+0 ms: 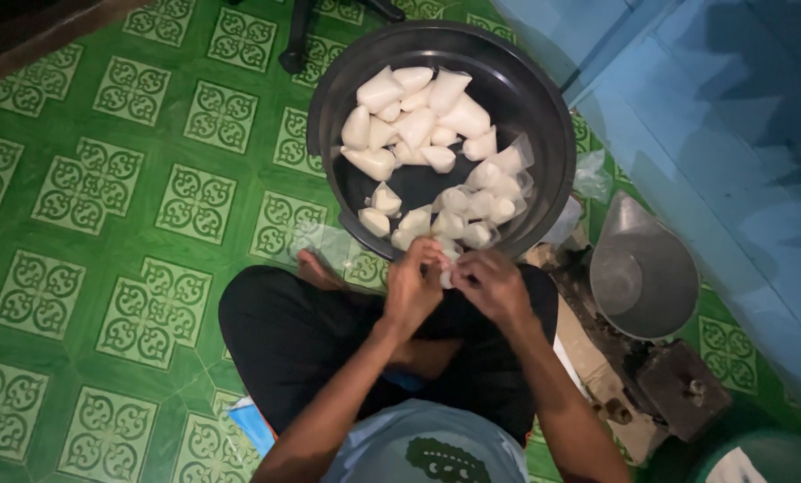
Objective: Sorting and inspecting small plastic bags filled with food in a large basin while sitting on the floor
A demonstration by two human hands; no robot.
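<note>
I sit cross-legged on a green patterned floor. My left hand and my right hand meet in front of me, fingers pinched together on a small clear plastic bag of white stuff; most of the bag is hidden by my fingers. Just beyond my hands stands a big round black basin holding several filled, tied small bags of white powder, in a pile at the back and another near the front rim.
A metal scale pan rests on a dark weighing scale to my right. A blue wall runs along the right side. A black stand foot is behind the basin. Loose clear plastic lies by my bare foot.
</note>
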